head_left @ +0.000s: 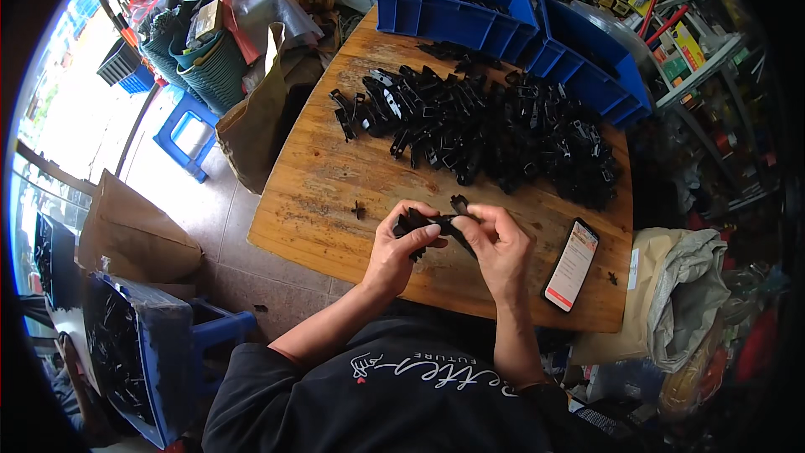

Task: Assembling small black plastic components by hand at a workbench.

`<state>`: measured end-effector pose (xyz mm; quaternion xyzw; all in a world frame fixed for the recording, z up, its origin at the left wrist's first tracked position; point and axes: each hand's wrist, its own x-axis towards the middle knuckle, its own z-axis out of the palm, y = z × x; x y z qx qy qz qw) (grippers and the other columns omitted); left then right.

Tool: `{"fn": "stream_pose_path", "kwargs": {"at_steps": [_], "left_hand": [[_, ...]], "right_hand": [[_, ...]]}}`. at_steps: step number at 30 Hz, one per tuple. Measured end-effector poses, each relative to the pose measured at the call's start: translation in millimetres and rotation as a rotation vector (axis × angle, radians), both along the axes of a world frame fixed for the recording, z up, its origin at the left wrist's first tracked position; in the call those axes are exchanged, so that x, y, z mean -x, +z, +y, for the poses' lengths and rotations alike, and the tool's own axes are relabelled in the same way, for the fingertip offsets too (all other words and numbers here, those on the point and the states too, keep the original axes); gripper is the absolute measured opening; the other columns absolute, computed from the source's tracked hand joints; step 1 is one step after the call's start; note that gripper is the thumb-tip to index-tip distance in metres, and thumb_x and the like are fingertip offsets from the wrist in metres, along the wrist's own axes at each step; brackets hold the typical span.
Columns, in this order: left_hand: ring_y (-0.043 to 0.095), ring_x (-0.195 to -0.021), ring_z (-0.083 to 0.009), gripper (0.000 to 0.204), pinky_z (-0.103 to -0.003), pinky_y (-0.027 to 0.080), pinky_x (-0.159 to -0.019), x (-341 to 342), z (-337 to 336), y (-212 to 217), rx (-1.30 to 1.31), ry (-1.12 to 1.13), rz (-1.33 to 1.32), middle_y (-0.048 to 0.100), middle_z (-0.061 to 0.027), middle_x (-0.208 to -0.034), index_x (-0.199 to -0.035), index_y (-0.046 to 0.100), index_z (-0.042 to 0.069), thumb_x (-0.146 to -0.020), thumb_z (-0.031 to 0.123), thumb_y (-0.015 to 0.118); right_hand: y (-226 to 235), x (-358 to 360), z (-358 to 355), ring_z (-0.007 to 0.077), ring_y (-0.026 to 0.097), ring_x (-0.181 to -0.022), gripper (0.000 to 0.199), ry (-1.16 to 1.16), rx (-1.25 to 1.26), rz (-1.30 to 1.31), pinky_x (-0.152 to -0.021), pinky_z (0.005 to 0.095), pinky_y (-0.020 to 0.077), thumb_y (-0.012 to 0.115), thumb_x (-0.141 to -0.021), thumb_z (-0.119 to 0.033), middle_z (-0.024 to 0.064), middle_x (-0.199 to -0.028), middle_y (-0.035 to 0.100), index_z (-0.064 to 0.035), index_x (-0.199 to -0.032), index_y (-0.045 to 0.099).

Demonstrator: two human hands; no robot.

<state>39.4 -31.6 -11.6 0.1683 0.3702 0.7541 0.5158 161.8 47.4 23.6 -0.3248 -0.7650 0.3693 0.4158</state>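
Observation:
Close to the near edge of the wooden table [310, 201], both hands are closed on black plastic parts. My left hand [397, 243] grips a black plastic part [407, 223] between thumb and fingers. Pinched in my right hand [500, 245] is another stretch of black plastic [459, 204]; whether it is joined to the piece on the left cannot be made out. Beyond the hands spreads a large heap of similar black plastic parts [478, 130]. One small black piece [359, 210] lies alone to the left of my left hand.
Two blue bins [457, 21] [587, 76] stand along the table's far side. A phone [572, 264] with a lit screen lies to the right, near another small black piece [613, 279]. Paper sacks [138, 231] and a blue stool [184, 134] are at the left.

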Motion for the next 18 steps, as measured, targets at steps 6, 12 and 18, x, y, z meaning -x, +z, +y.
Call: {"fn": "stream_pose_path", "kwargs": {"at_steps": [6, 12, 18], "left_hand": [[0.063, -0.073, -0.0206, 0.017, -0.031, 0.052, -0.069, 8, 1, 1, -0.002, 0.019, -0.084, 0.060, -0.0111, -0.084, -0.097, 0.054, 0.002, -0.080, 0.006, 0.059], [0.063, -0.081, -0.0243, 0.023, -0.033, 0.053, -0.072, 29, 3, -5, -0.023, 0.117, -0.057, 0.061, -0.0150, -0.091, -0.102, 0.052, 0.001, -0.080, 0.007, 0.056], [0.063, -0.079, -0.0191, 0.021, -0.031, 0.052, -0.076, 25, 2, -4, -0.036, 0.168, -0.022, 0.061, -0.0112, -0.091, -0.100, 0.054, 0.000, -0.079, 0.001, 0.058]], "right_hand": [[-10, 0, 19, 0.0051, 0.033, -0.047, 0.032, -0.189, -0.090, -0.135, -0.046, 0.0211, 0.0317, 0.069, -0.080, -0.014, -0.0020, -0.049, 0.037, -0.0038, -0.109, 0.059], [-43, -4, 42, 0.0123, 0.056, -0.067, 0.031, 0.046, -0.301, -0.477, -0.057, 0.0269, 0.0446, 0.070, -0.073, -0.008, 0.0081, -0.086, 0.060, 0.0001, -0.102, 0.060], [4, -12, 18, 0.0060, 0.055, -0.069, 0.025, 0.311, 0.527, 0.009, -0.062, 0.0212, 0.0459, 0.064, -0.083, -0.016, 0.0024, -0.080, 0.062, 0.0042, -0.098, 0.061]]}}
